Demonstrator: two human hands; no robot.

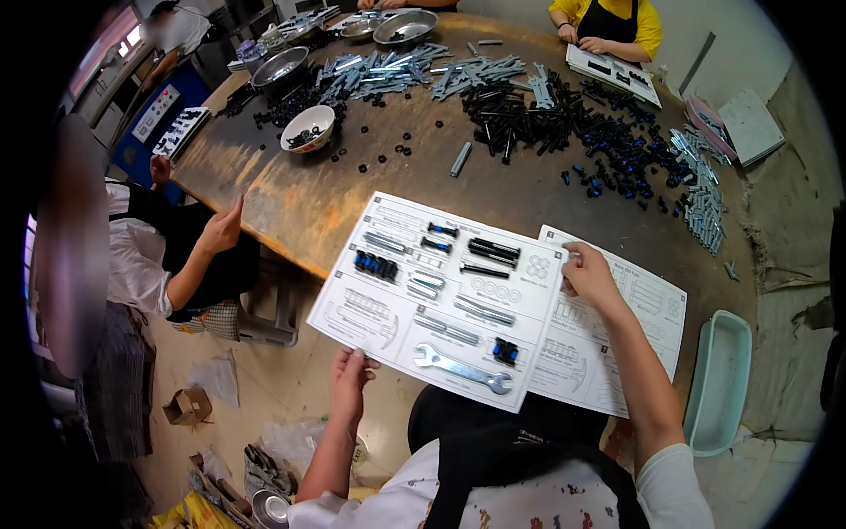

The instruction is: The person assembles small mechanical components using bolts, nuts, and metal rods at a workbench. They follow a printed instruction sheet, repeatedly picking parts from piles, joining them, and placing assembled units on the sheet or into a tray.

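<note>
A white printed parts board [401, 344] tilts in front of me at the table's near edge, held between both hands. My left hand [351, 381] is closed on its lower left edge, the thumb on top. At the upper right edge, my right hand [589, 275] pinches the board. On it lie a silver open-end wrench [463, 370], long black bolts [492, 254], black screws with blue patches [377, 265], silver rods [483, 310] and a small cluster of blue-marked black screws [505, 352]. A second printed sheet [648, 326] lies partly under the board, by my right forearm.
Heaps of silver wrenches [379, 75], black bolts [520, 119] and blue-marked screws [626, 167] cover the far table. A white bowl [308, 130] and metal bowls [405, 26] stand there. Co-workers sit at left and far right. A pale green bin [718, 383] is at right.
</note>
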